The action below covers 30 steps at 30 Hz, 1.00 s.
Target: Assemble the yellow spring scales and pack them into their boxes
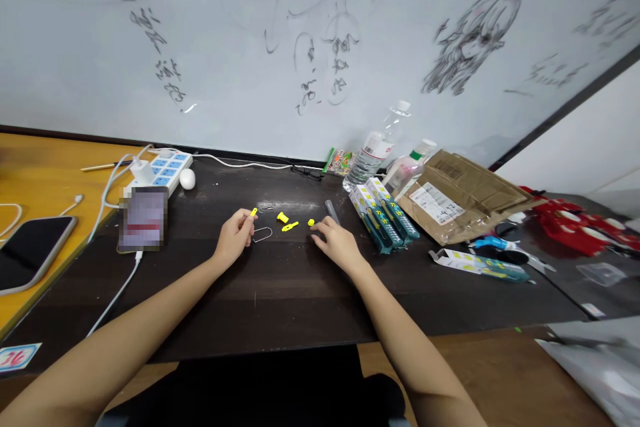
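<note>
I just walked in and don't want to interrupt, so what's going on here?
A person's left hand pinches a small yellow strip, with a bent wire beside it. The right hand is at a yellow knob; whether they touch is hard to tell. Two more yellow pieces lie on the table between the hands, and a clear tube lies just beyond the right hand.

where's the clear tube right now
In the head view, the clear tube lies just right of centre, beyond the right hand and left of the nearest box.
</note>
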Each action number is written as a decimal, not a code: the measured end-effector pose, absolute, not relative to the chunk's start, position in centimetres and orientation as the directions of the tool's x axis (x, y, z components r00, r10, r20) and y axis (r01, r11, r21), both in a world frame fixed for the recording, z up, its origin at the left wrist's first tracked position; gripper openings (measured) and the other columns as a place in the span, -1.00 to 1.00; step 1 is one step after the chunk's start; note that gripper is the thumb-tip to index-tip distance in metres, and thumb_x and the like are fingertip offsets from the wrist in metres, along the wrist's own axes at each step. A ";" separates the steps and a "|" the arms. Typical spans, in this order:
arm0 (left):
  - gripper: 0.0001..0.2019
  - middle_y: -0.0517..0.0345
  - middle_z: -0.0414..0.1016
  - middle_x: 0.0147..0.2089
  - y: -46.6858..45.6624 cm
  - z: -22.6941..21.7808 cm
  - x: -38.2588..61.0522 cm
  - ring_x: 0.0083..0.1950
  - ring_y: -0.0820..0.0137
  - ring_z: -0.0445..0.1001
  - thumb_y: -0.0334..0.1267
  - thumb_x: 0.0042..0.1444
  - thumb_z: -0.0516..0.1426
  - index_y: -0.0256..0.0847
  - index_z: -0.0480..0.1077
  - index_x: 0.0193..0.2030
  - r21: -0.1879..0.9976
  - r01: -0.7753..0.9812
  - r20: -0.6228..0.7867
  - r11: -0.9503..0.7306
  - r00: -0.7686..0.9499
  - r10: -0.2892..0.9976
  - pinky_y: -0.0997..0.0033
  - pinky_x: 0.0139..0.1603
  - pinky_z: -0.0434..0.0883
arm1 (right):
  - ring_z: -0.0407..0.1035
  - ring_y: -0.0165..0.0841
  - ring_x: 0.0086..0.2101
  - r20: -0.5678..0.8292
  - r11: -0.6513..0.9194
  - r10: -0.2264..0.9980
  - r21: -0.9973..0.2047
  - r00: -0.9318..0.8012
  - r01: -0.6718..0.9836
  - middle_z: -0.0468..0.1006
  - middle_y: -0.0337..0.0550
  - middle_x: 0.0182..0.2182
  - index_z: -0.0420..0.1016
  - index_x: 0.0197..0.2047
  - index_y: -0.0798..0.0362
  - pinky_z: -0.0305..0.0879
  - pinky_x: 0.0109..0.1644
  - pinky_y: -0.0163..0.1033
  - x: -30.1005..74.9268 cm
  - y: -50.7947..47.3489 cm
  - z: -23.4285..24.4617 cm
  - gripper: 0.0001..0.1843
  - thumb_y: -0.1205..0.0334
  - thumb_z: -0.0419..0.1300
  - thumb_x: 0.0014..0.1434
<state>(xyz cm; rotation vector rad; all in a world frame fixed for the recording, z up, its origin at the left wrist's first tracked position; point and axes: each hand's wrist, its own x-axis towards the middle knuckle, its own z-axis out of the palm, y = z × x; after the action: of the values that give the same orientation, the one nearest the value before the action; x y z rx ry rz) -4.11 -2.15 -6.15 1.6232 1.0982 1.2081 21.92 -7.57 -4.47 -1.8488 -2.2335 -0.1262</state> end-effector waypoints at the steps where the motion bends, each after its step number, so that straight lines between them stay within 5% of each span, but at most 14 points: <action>1: -0.75 0.31 0.26 -0.54 -2.1 -6.2 -4.1 -0.65 0.59 0.22 -0.07 0.19 -0.01 -0.21 0.33 -0.24 0.943 0.166 0.263 -0.290 0.165 0.951 0.59 -0.62 0.22 | 0.40 -0.36 -0.16 0.255 0.231 0.945 -0.081 -0.203 0.970 0.42 -0.14 -0.14 0.42 -0.05 -0.04 0.25 -0.24 -0.33 21.2 -7.8 -4.6 -0.77 0.19 0.06 0.25; 7: -0.74 0.32 0.25 -0.55 -2.0 -6.5 -4.0 -0.67 0.60 0.21 -0.06 0.18 -0.01 -0.20 0.33 -0.24 0.948 0.161 0.245 -0.275 0.185 0.952 0.60 -0.67 0.21 | 0.34 -0.31 -0.12 0.203 0.437 0.878 0.026 -0.433 0.899 0.43 -0.10 -0.15 0.42 -0.08 -0.03 0.26 -0.19 -0.31 17.2 -7.7 -5.0 -0.78 0.18 0.01 0.28; 18: -0.74 0.31 0.27 -0.53 -2.5 -6.9 -3.6 -0.69 0.61 0.22 -0.05 0.14 0.00 -0.20 0.34 -0.26 0.955 0.202 0.142 -0.217 0.331 0.933 0.63 -0.71 0.21 | 0.30 -0.25 -0.12 0.075 0.311 0.945 0.100 -0.319 0.945 0.44 -0.08 -0.19 0.47 -0.16 0.02 0.25 -0.09 -0.26 17.6 -2.8 -3.1 -0.83 0.29 0.10 0.19; 24: -0.73 0.30 0.26 -0.53 -3.0 -6.7 -3.5 -0.68 0.61 0.23 -0.05 0.15 0.01 -0.19 0.37 -0.22 0.947 0.227 0.118 -0.229 0.415 0.902 0.65 -0.72 0.19 | 0.29 -0.20 -0.08 0.141 0.219 0.961 0.129 -0.237 0.967 0.40 0.03 -0.08 0.42 -0.01 0.08 0.25 -0.05 -0.19 19.3 -3.6 -3.1 -0.68 0.37 0.08 0.17; 30: -0.71 0.30 0.29 -0.55 -3.3 -6.4 -3.5 -0.68 0.59 0.23 -0.04 0.16 0.01 -0.18 0.41 -0.18 0.921 0.246 0.149 -0.303 0.498 0.854 0.63 -0.68 0.18 | 0.33 -0.26 -0.13 0.101 0.155 0.982 0.025 -0.157 0.988 0.48 -0.01 -0.21 0.47 -0.14 0.07 0.23 -0.06 -0.21 21.2 -3.5 -3.7 -0.74 0.45 0.02 0.18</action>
<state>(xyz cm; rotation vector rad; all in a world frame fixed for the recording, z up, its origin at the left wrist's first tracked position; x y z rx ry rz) -3.50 -3.31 -6.44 1.8125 0.9221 0.8217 21.24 -3.46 -3.67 -1.9995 -2.3404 -0.1308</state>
